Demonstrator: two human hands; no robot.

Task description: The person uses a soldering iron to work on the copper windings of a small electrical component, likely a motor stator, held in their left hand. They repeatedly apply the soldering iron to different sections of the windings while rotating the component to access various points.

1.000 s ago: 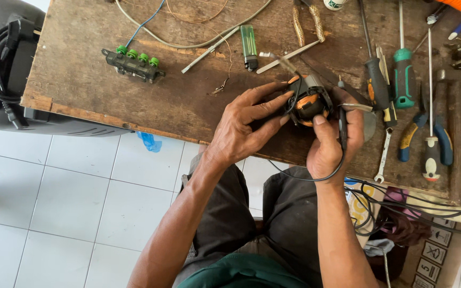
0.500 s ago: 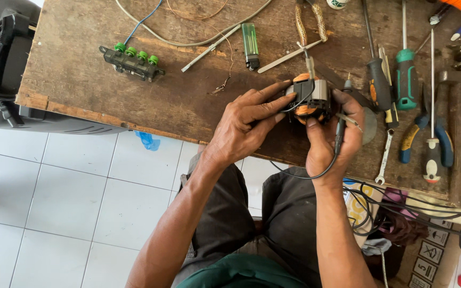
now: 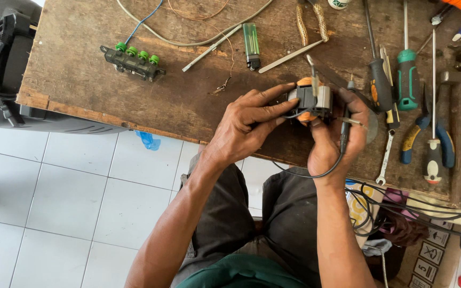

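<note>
Over the front edge of the wooden table (image 3: pixel 108 80), in the head view, I see both hands meeting on a small grey and orange motor part (image 3: pixel 311 100). My left hand (image 3: pixel 244 125) comes in from the left with its fingers stretched flat and pressed against the part's left face, thumb underneath. My right hand (image 3: pixel 333 140) closes around it from below and from the right, fingers curled over the far side, with a thin black cable (image 3: pixel 316 173) looping down from the grip and back up. Both hands touch the part, so neither is nearer; it sits between them, just above the table edge. Its long axis looks roughly upright in the picture, running away from me, though the fingers hide too much to be sure. Right of the hands lie screwdrivers with black (image 3: pixel 381 82) and green handles (image 3: pixel 407 79), blue-handled pliers (image 3: pixel 428 140) and a small wrench (image 3: pixel 386 158). To the left sit a dark terminal strip with green caps (image 3: pixel 133 60) and a translucent green lighter (image 3: pixel 251 44). Below the table at lower right, I make out square white labels with dark handling symbols (image 3: pixel 425 264) on a box side, and a yellow and white package (image 3: pixel 359 205) tucked behind tangled cables.
</note>
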